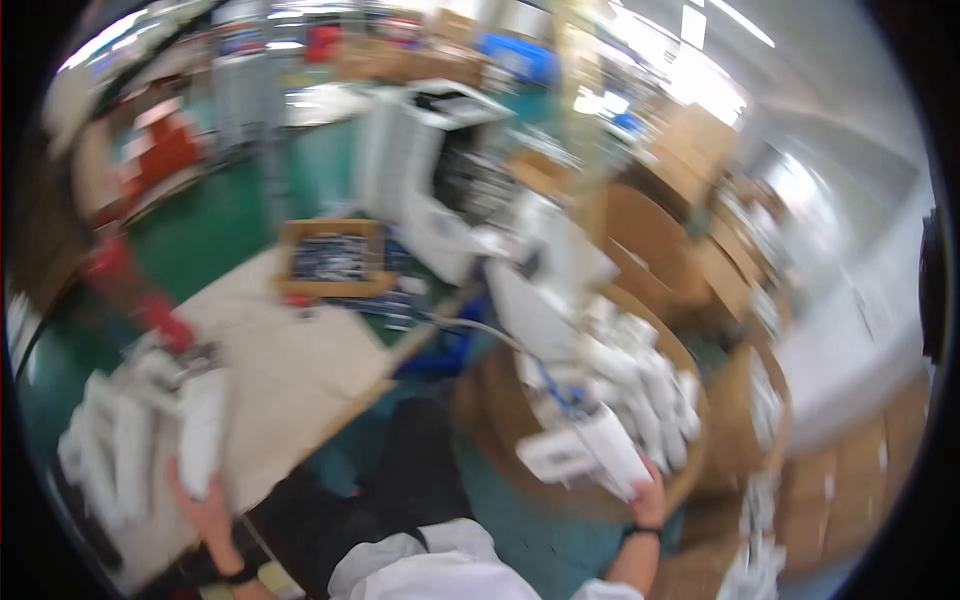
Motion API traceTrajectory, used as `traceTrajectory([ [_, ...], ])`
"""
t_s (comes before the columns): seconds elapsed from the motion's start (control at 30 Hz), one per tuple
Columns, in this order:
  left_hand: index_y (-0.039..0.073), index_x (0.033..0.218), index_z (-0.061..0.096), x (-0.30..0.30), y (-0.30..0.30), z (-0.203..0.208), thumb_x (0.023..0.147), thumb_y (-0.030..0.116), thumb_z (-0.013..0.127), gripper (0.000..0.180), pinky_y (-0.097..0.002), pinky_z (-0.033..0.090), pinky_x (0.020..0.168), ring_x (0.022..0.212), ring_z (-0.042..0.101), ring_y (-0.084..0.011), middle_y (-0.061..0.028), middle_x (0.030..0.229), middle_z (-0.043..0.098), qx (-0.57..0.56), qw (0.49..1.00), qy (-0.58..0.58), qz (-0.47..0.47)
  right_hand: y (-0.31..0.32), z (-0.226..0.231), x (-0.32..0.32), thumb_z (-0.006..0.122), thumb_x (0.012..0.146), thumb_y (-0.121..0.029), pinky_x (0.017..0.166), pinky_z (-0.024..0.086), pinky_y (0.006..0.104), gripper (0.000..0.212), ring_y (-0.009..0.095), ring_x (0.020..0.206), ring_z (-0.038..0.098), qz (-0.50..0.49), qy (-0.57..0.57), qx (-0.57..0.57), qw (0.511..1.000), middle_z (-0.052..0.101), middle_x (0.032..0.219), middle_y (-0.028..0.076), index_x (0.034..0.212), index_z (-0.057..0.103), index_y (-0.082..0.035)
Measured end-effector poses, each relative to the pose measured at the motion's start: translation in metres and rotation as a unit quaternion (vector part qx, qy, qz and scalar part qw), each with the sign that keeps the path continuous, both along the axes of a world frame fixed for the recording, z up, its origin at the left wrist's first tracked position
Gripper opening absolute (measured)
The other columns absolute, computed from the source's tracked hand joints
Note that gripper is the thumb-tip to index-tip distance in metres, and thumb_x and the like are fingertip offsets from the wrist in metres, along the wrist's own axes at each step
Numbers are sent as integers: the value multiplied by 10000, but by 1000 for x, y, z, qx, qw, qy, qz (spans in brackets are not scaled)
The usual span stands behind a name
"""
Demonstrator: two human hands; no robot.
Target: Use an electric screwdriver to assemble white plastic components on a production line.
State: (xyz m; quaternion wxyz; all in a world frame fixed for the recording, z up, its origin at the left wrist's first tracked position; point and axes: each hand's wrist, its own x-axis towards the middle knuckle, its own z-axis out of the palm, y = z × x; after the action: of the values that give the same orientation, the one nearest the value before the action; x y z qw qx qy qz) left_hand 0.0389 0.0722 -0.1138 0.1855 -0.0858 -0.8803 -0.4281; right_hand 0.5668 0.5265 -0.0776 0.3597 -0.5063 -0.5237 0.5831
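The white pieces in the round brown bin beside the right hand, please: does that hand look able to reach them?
Probably yes: the right hand is close to the open-topped bin, though the white part it holds may hinder grasping another.

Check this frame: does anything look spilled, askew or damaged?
Nothing plainly stands out. The right hand holds a white part by a brown bin heaped with white pieces, and dark items sit inside a tray. Motion blur could hide small damage.
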Motion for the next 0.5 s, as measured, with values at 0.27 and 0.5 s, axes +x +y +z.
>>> traceTrajectory([
  [0.27,13,1229,496,3,59,15,642,285,805,716,-409,407,993,1155,504,-360,-205,1229,511,31,994,4,-101,42,31,-436,501,826,-217,843,492,360,489,230,949,605,413,165,-55,894,612,1125,129,1260,510,9],
  [0.5,18,1230,511,26,46,14,683,325,775,680,-419,430,957,1121,516,-374,-209,1233,507,33,997,40,-53,-35,58,-521,462,883,-294,858,492,393,450,261,960,602,443,220,-148,856,606,1114,139,1223,520,-5],
])
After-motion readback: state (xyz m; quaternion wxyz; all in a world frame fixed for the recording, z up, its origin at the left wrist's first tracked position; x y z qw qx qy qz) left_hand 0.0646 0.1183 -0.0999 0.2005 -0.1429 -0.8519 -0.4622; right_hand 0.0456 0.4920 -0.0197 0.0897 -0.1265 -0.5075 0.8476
